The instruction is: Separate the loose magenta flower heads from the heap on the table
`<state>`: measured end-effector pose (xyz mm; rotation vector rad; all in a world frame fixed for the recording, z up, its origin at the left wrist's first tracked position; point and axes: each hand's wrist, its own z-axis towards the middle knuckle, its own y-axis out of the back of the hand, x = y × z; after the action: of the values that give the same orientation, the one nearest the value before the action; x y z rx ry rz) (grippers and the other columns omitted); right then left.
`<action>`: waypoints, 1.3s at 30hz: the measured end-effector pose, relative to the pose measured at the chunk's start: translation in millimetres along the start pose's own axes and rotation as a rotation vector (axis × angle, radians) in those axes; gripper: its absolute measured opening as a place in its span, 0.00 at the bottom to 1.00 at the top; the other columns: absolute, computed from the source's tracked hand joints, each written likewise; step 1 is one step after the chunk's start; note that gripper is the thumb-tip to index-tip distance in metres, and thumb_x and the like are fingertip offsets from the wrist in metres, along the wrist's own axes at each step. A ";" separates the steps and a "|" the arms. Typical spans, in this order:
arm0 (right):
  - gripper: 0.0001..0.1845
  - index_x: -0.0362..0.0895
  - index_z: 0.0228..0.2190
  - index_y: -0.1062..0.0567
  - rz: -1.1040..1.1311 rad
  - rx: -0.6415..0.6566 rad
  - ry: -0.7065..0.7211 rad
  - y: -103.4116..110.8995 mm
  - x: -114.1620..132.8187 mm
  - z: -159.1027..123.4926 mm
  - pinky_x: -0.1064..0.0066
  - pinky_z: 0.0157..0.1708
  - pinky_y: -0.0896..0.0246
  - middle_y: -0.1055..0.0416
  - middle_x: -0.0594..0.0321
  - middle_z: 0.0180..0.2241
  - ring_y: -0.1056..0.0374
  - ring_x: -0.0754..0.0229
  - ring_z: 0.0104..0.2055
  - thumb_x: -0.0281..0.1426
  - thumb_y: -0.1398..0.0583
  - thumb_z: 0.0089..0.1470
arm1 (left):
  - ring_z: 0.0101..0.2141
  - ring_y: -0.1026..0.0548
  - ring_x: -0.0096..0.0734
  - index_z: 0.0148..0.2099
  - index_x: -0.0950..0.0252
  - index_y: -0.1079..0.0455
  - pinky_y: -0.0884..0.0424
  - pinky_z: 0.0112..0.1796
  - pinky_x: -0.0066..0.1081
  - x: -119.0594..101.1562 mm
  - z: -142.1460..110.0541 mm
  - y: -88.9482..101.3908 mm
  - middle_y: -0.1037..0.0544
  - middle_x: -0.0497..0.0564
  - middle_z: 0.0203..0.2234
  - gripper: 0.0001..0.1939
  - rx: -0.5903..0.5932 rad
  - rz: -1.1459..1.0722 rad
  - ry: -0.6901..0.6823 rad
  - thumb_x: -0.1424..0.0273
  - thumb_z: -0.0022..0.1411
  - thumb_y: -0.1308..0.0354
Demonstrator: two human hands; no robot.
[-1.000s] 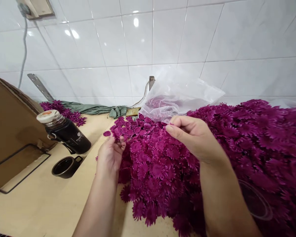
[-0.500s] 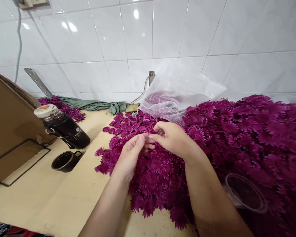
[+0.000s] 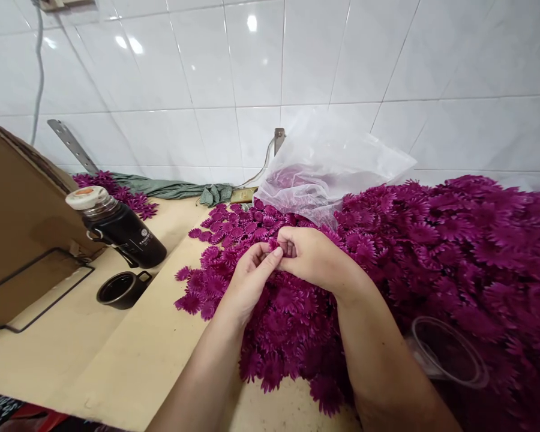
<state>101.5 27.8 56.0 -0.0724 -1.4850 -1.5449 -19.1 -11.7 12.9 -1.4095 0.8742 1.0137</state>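
My left hand (image 3: 252, 276) and my right hand (image 3: 312, 255) meet over a heap of magenta artificial flowers (image 3: 292, 306). Between the fingertips shows a bit of a magenta flower (image 3: 273, 245), pinched by both hands; most of it is hidden by the fingers. The left thumb presses in from the near side, while the right fingers curl over from the other. Just beyond the hands, small flat flower layers (image 3: 225, 225) lie spread on the table.
A translucent plastic bag (image 3: 328, 174) lies behind the flowers against the tiled wall. To the left are a black flask (image 3: 135, 234), a dark cup (image 3: 119, 290), a cardboard box (image 3: 18, 222) and a wire frame (image 3: 54, 305). A clear plastic tub (image 3: 450, 354) sits among the flowers at right.
The fingers of both hands have closed closer together, and a bit of magenta flower now shows between them. The view has shifted slightly.
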 end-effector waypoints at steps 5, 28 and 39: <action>0.10 0.43 0.20 0.38 0.048 0.056 0.023 4.9 1.8 -1.7 0.73 0.26 0.52 0.38 0.70 0.20 0.44 0.67 0.24 0.26 0.41 0.46 | 0.23 0.34 0.21 0.26 0.67 0.30 0.38 0.30 0.23 -1.9 3.4 4.6 0.29 0.43 0.18 0.12 -0.061 -0.076 0.005 0.66 0.41 0.33; 0.02 0.42 0.26 0.32 0.353 0.154 0.104 7.0 -3.8 0.8 0.73 0.27 0.44 0.33 0.68 0.23 0.39 0.67 0.26 0.26 0.41 0.48 | 0.19 0.43 0.18 0.19 0.66 0.41 0.46 0.24 0.22 3.4 2.3 4.7 0.40 0.39 0.13 0.25 -0.107 -0.106 -0.022 0.55 0.34 0.30; 0.08 0.44 0.23 0.38 0.290 -0.181 0.200 -2.5 4.3 6.8 0.70 0.30 0.45 0.38 0.66 0.25 0.42 0.65 0.28 0.27 0.45 0.51 | 0.15 0.44 0.16 0.19 0.65 0.41 0.47 0.20 0.23 -11.2 8.5 7.0 0.38 0.38 0.12 0.24 -0.313 -0.169 -0.141 0.57 0.35 0.30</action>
<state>93.9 30.3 58.6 -0.2230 -1.1228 -1.4015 -30.4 -4.3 21.0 -1.6213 0.4975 1.1381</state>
